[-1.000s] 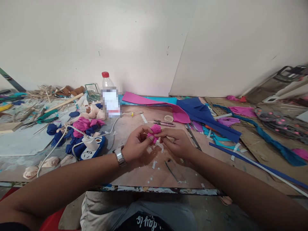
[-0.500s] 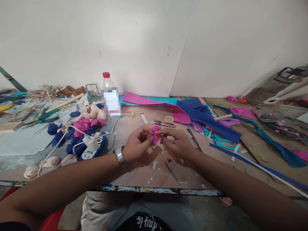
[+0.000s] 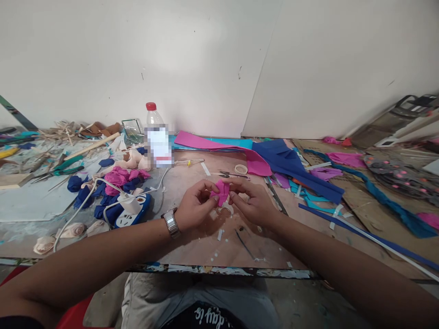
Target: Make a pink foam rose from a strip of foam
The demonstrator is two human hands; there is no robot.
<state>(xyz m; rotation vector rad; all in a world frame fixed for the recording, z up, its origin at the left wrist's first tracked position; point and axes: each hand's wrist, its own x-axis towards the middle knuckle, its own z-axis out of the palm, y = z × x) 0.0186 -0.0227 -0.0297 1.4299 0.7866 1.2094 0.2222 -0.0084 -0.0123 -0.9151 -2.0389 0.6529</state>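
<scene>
Between my two hands is a small folded piece of pink crepe paper (image 3: 222, 192), held above the brown tabletop (image 3: 202, 249). My left hand (image 3: 198, 201) pinches its left side between thumb and fingers. The fingertips of my right hand (image 3: 252, 198) close on its right edge. Behind my hands lie a pair of thread snips (image 3: 228, 175) and a roll of tape (image 3: 241, 169). A long pink paper strip (image 3: 219, 144) stretches across the back beside dark blue paper (image 3: 291, 167).
To the left, a blue power strip (image 3: 132, 214) with a white cable sits by pink and blue paper flowers (image 3: 118, 178). A red-capped bottle (image 3: 151, 114) stands behind a phone (image 3: 160, 146). Green-handled pliers (image 3: 68, 165) lie farther left. Cream paper roses (image 3: 44, 244) rest near the front edge.
The pink paper has turned slightly and shows a flatter, folded face. My right fingers have shifted a little along its edge, while my left hand has barely moved.
</scene>
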